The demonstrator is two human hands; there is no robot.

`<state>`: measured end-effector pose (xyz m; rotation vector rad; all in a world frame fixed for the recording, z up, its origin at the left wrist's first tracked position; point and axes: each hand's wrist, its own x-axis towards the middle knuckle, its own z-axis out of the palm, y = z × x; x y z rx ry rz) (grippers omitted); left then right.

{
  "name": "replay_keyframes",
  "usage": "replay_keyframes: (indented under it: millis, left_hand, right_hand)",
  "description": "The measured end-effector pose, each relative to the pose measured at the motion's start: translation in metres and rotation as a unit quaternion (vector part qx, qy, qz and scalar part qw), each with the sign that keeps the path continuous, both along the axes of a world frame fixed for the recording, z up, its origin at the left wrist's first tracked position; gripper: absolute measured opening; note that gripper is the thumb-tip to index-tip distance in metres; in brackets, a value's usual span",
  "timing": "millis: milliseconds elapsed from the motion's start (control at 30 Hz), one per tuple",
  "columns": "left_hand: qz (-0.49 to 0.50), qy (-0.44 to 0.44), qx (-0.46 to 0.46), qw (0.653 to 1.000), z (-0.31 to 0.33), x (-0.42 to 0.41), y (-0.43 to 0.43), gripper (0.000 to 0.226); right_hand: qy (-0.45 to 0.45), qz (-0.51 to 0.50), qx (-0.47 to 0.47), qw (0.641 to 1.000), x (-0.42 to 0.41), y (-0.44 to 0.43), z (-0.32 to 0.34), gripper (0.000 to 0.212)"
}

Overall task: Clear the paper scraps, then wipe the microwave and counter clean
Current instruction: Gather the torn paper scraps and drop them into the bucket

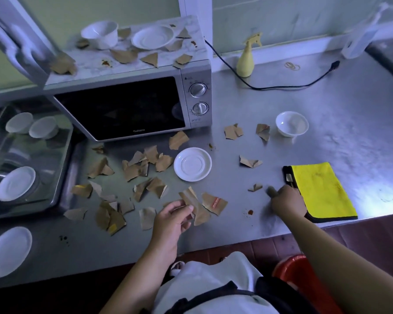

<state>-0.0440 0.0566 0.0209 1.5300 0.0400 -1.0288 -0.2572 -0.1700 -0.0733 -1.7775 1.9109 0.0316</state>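
Brown paper scraps (143, 168) litter the counter (327, 109) beyond both hands. Left hand (171, 219) pinches one scrap (194, 206); right hand (286, 203), fingers curled, reaches another (255, 187) just past its fingertips. Best gather nearest first, stacking into the left.

Both bare forearms reach up from the bottom of the frame. The left hand (171, 219), lower centre, pinches with thumb and fingers curled. The right hand (287, 203), centre right, is knuckles-up, its fingers blurred, apparently curled downward.
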Motion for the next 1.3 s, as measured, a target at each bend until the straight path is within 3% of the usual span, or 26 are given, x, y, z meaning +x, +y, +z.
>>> replay_keyframes:
  millis: [67,133,233,367,467,533,633,833,1067,1300]
  left_hand:
    - [-0.016,0.002,-0.011,1.000,0.000,0.008,0.001,0.022]
    - [-0.034,0.008,-0.016,0.999,0.001,0.017,0.002,0.021]
    - [-0.063,0.022,-0.032,0.997,0.006,0.035,0.002,0.018]
    - [-0.097,0.018,-0.063,0.993,0.017,0.060,-0.004,0.012]
    - [-0.132,0.003,-0.071,0.989,0.024,0.073,-0.006,0.012]
    - [-0.166,0.001,-0.083,0.983,0.027,0.079,-0.004,0.012]
    - [-0.214,-0.005,-0.102,0.972,0.028,0.087,0.003,0.015]
    - [-0.327,0.002,-0.128,0.936,0.025,0.102,0.018,0.023]
    - [-0.401,0.038,-0.137,0.905,0.018,0.106,0.035,0.024]
    - [-0.379,0.037,-0.134,0.915,0.019,0.121,0.051,0.020]
  right_hand:
    - [-0.049,-0.035,-0.011,0.998,-0.001,0.014,0.008,0.042]
    - [-0.163,-0.094,0.007,0.982,0.006,0.029,0.026,0.042]
    - [-0.366,-0.156,0.082,0.914,0.028,0.059,0.068,0.041]
    - [-0.507,-0.065,0.129,0.850,0.066,0.096,0.122,0.022]
    - [-0.562,-0.028,0.133,0.816,0.100,0.123,0.151,0.011]
    - [-0.565,-0.012,0.125,0.815,0.118,0.139,0.162,0.011]
    - [-0.519,-0.006,0.082,0.851,0.137,0.161,0.168,0.018]
    - [-0.442,-0.078,-0.011,0.893,0.146,0.197,0.155,0.031]
    - [-0.449,-0.127,-0.052,0.883,0.150,0.234,0.147,0.022]
    - [-0.472,-0.137,0.002,0.871,0.169,0.247,0.147,0.021]
